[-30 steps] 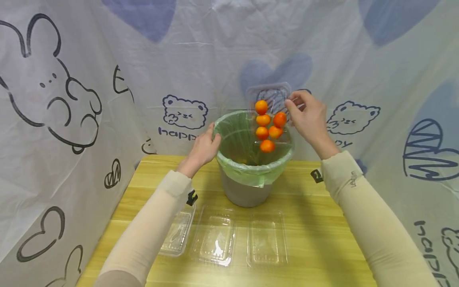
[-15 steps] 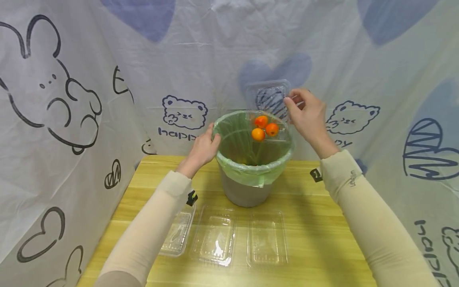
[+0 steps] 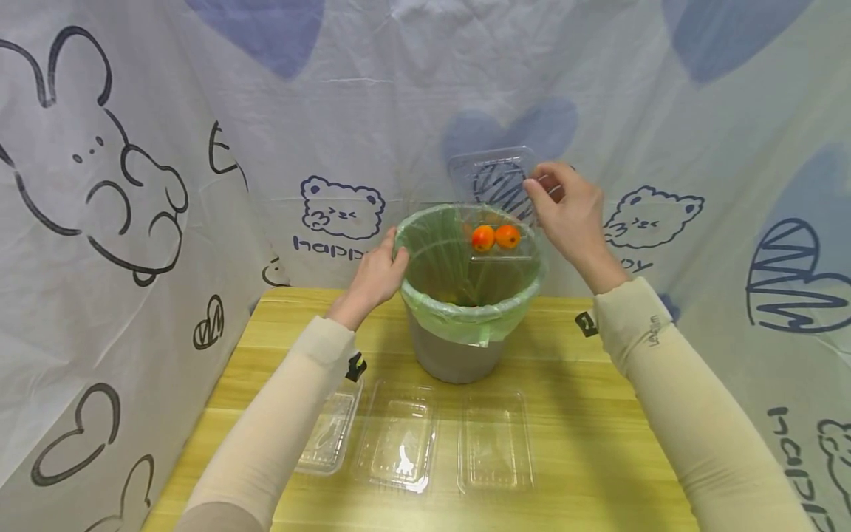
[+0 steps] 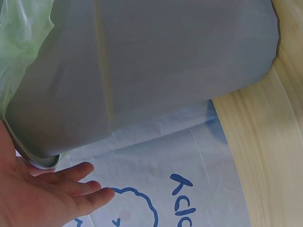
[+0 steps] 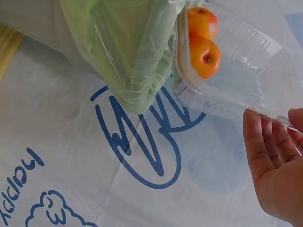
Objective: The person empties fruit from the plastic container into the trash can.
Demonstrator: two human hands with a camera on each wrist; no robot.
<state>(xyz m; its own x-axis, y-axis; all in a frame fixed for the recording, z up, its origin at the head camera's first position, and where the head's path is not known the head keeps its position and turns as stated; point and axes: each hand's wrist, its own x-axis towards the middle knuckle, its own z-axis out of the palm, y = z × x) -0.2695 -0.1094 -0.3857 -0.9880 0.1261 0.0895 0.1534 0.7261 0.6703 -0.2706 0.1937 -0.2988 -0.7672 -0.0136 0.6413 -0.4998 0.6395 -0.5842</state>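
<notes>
My right hand pinches the side edge of a clear plastic container, tilted steeply over the trash bin. Two small round orange-red fruits sit at its lower end; in the right wrist view these fruits lie against the end wall, beside the green bag. A green bag lines the bin and folds over its rim. At the bin's left rim is my left hand, thumb on the inner side. The left wrist view shows the other fingers stretched along the outside.
Three clear plastic containers lie in front of the bin on the wooden table: a left one, a middle one and a right one. A white printed sheet hangs behind and at the sides.
Several fruits have dropped out of the container into the bin, leaving two at its lower end. My right hand has barely shifted; my left hand stays at the rim.
</notes>
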